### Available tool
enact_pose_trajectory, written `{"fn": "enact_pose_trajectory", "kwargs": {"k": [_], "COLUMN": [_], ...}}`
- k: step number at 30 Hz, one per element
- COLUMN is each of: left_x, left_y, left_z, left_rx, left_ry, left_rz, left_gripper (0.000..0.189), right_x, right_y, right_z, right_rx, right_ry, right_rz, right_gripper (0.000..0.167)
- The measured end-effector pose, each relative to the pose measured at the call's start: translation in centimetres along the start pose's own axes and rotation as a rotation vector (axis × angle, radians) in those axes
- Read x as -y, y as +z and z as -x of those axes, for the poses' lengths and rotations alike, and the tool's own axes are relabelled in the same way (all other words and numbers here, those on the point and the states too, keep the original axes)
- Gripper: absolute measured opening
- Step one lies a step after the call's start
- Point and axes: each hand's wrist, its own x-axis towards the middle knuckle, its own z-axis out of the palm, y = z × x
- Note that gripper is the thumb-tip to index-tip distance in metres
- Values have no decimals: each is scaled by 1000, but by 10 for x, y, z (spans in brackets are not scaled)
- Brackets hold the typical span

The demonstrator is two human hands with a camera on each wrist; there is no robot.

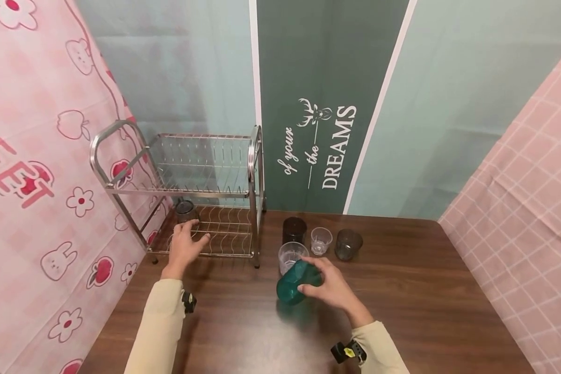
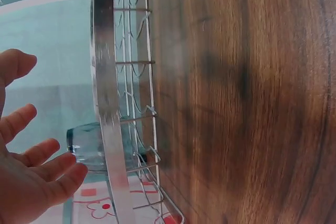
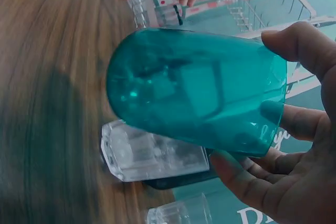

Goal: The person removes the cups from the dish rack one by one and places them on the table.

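My right hand grips a teal see-through cup near its rim, thumb on one side and fingers on the other. In the head view the cup is tilted above the table, overlapping a clear glass. My left hand is at the front of the lower tier of a metal dish rack, its fingers spread and holding nothing. Just beyond those fingers, on the lower tier, stands a smoky grey glass. In the left wrist view this glass shows behind the rack's front bar.
Behind the teal cup stand a dark, nearly black glass, a small clear glass and a grey glass. The rack is at the back left of the wooden table. Printed cloths hang around the back and sides.
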Motion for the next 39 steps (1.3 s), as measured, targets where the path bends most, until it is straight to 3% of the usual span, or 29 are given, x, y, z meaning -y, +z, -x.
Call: {"fn": "enact_pose_trajectory", "kwargs": {"k": [9,23,39], "left_x": [8,12,16], "left_y": [-1,2,13], "left_z": [-20,-35,-50], "left_rx": [-17,-15,-85], "left_ry": [-40,-66,-85], "left_rz": [-34,-59,-80], "left_gripper": [58,56,54], "right_x": [-4,-18,-43], "right_y": [-11,-19,-29], "right_z": [-2,-3,-9], "right_rx": [12,-51,-113], "right_ry": [21,14,99], "right_rz": [100,230,227], "right_gripper": [67,66,69]}}
